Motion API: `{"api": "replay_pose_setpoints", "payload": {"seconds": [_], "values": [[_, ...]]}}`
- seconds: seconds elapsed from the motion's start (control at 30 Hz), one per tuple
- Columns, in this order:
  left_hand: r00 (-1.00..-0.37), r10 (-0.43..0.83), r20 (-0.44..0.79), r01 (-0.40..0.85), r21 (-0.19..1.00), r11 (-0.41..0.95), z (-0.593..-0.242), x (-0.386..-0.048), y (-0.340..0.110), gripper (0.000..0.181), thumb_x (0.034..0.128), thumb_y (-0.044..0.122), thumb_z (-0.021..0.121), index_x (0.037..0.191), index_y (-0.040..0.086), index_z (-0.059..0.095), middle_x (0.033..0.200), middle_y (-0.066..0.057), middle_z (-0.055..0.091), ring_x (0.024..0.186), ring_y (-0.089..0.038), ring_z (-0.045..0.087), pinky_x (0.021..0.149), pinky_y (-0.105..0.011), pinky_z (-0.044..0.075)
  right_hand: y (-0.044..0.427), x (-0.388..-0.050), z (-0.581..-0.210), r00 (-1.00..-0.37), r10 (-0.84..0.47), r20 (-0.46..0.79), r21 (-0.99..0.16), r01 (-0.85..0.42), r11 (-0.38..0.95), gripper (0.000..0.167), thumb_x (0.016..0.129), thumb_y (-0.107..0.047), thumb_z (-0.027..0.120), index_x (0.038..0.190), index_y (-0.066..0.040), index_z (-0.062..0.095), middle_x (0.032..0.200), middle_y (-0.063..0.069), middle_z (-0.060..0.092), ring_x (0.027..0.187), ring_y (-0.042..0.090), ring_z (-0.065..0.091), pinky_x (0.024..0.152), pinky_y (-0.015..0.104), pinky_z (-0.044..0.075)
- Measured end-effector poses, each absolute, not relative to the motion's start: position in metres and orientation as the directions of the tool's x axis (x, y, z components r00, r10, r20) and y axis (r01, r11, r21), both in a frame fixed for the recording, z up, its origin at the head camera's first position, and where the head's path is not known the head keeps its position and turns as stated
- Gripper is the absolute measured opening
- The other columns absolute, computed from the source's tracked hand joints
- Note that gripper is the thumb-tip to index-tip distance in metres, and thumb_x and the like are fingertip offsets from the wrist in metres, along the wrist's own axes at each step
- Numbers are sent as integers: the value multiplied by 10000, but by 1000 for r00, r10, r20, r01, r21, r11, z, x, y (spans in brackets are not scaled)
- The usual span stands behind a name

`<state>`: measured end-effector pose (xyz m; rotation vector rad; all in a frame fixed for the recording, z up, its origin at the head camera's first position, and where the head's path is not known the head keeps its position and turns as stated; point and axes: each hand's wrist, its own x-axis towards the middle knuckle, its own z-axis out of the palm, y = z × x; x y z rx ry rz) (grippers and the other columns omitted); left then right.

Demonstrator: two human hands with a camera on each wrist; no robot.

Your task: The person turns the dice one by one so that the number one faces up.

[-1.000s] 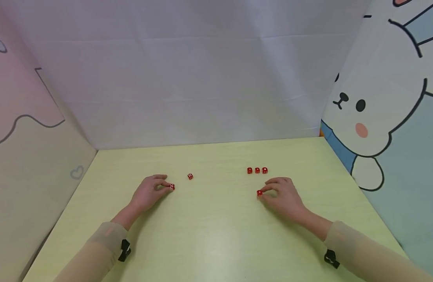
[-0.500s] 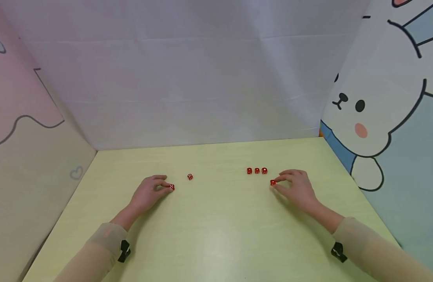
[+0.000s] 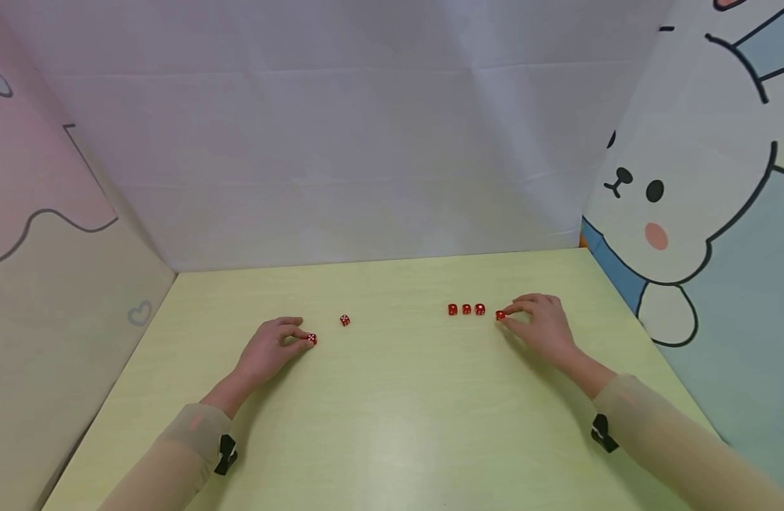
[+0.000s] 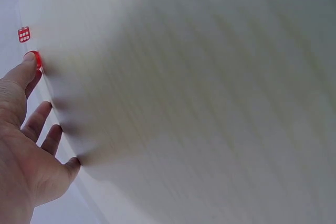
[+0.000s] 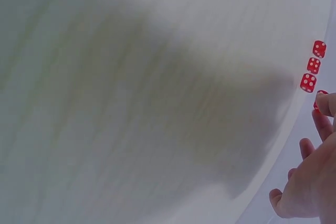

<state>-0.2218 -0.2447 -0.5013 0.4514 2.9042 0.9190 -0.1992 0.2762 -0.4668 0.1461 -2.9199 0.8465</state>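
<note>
In the head view the left hand (image 3: 272,352) pinches a red die (image 3: 311,339) between thumb and finger at the left of the table. Another red die (image 3: 345,321) lies a little beyond it to the right. Over on the right side, the right hand (image 3: 542,329) pinches a red die (image 3: 500,315) just right of a row of three red dice (image 3: 466,309). A small gap separates the pinched die from the row. The right wrist view shows white pips on the row's nearest die (image 5: 308,83); the thumb partly covers the pinched one (image 5: 318,101).
The pale yellow table (image 3: 392,404) meets a plain whitish cloth (image 3: 366,156) at its back edge. A pink and cream panel (image 3: 59,298) stands on the left, and a panel with a cartoon animal (image 3: 685,177) on the right.
The right hand has moved away from the body and to the right with its die, from below the row to beside its right end. The left hand has stayed in place.
</note>
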Motion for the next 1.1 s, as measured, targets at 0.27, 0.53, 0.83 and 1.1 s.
{"api": "replay_pose_setpoints", "payload": {"seconds": [0.27,0.53,0.83,1.1], "values": [[-955,295,27,256,576,777,-502,-222,-245,212,949,283,757,1061,108,796,1420,-171,590,1357,-452,453,1139,-614,323,275,-217,-471,-993,-72,89,-509,-108,854,274,944,-252,742,1112,-38,772,1299,248,619,1285,473,415,1099,622,275],[-954,297,31,261,573,777,-502,-223,-246,196,951,283,754,1040,113,793,1415,-170,593,1350,-452,460,1134,-614,333,276,-231,-479,-996,-65,67,-494,-90,865,279,937,-286,734,1108,-69,774,1302,234,618,1297,495,396,1096,632,287],[-954,300,30,263,569,779,-501,-224,-245,209,955,284,749,1057,107,790,1422,-166,587,1351,-452,457,1132,-615,335,277,-233,-484,-996,-79,48,-494,-93,864,253,958,-260,730,1118,-69,774,1295,236,619,1298,500,403,1123,635,258],[-953,301,37,268,566,780,-499,-225,-244,204,951,286,755,1037,105,793,1412,-178,594,1347,-457,459,1124,-625,336,278,-234,-485,-993,-92,70,-497,-115,860,231,954,-231,723,1102,-63,779,1256,219,655,1276,450,464,1132,600,252]]}}
